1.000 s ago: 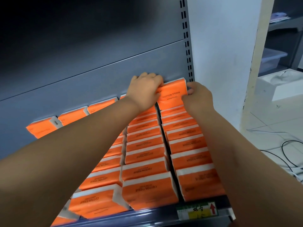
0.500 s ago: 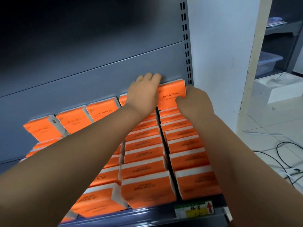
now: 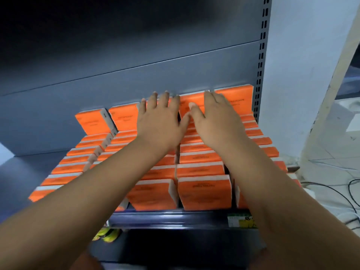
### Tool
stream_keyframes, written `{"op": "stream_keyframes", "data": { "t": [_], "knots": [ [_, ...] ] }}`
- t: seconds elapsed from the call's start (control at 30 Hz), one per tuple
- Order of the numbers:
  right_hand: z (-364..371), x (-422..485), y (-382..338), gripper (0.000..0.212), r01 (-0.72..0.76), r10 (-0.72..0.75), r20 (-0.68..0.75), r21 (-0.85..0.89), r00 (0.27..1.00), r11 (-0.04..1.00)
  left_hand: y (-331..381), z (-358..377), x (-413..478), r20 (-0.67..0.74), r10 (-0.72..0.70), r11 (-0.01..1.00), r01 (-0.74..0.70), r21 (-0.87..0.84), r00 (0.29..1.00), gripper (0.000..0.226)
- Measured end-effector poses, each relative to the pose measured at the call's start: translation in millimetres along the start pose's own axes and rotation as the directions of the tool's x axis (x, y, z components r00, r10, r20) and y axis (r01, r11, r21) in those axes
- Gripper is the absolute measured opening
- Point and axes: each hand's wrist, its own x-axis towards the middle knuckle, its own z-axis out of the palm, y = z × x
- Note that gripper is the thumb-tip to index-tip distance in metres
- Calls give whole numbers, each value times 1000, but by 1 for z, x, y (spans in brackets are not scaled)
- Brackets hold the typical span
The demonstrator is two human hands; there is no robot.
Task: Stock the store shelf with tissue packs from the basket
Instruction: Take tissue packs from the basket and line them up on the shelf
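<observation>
the orange tissue packs (image 3: 200,170) begin well in from the left end of the grey shelf (image 3: 175,218) and run in files from its front edge to its back edge, as far as the right end. along the back edge a line of packs stands upright against the back panel (image 3: 136,78). the leftmost upright pack (image 3: 91,121) leans a little askew.

the left hand (image 3: 159,121) is released, fingers straight and spread, laid flat on the upright packs near the middle of the back edge. half a second ago it lay further right, on the pack next to the corner. the right hand (image 3: 216,121) is just beside it, thumbs nearly touching. it too is flat and grasps nothing. a second ago its fingers were curled round a pack at the back right corner, and it has since let go and slid left.

that corner pack (image 3: 236,100) now stands upright on its own at the back right corner, against the back panel and free of both hands. i judge that this pack is stocked and the hands are only pressing the back line square. motion blur hides how hard they press. the basket is not in view, so i cannot tell how many packs remain.

a price label (image 3: 241,221) sits on the front edge at the right.
</observation>
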Motion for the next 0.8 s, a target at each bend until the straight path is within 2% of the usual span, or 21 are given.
{"op": "stream_keyframes", "data": {
  "t": [0.2, 0.37, 0.5, 0.6, 0.8],
  "knots": [
    [37, -32, -85, 67, 153, -156, 74, 35, 985, 988, -87, -22, -73, 11, -186, 976, 183, 119, 982, 74],
    [80, -79, -167, 64, 323, -321, 175, 22, 931, 946, -155, -36, -157, 18, -368, 908, 355, 222, 930, 76],
    [111, -114, -228, 65, 419, -427, 242, 84, 871, 904, -207, -48, -225, 13, -538, 818, 518, 250, 843, 77],
    [129, -149, -277, 70, 494, -515, 256, 146, 818, 857, -238, -62, -272, -42, -634, 738, 619, 269, 773, 77],
    [174, -227, -352, 72, 609, -655, 317, 244, 686, 755, -286, -73, -367, -56, -776, 579, 745, 333, 628, 75]
  ]
}}
